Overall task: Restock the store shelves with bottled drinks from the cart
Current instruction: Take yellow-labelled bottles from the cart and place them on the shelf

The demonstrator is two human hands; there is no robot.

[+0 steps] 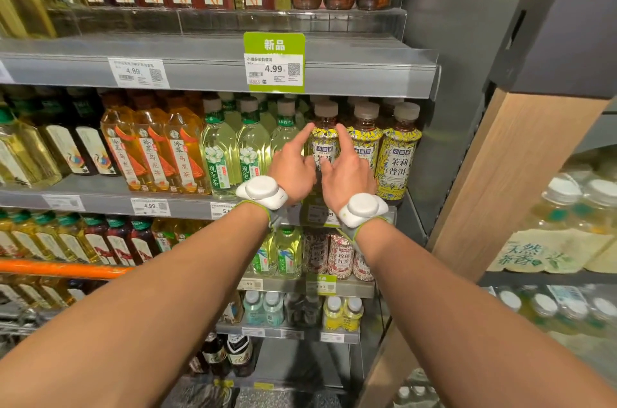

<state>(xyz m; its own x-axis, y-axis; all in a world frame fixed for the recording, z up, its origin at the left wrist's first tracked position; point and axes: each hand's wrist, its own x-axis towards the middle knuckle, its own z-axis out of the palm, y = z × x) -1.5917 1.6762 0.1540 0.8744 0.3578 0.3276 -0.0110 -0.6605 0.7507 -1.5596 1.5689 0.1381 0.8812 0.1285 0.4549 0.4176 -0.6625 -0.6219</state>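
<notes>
A yellow-labelled dark tea bottle (325,140) with a grey cap stands at the front of the middle shelf (100,197), leftmost of three like it. My left hand (295,170) touches its left shoulder with a straight index finger. My right hand (349,173) touches its right shoulder the same way. Both thumbs lie against the front label, and the other fingers are curled. Each wrist carries a white sensor band.
Pale green tea bottles (218,153) and orange tea bottles (150,153) fill the shelf to the left. A green price tag (274,62) hangs from the shelf above. The cart's orange handle (66,269) is at lower left. A wooden post (500,173) stands close on the right.
</notes>
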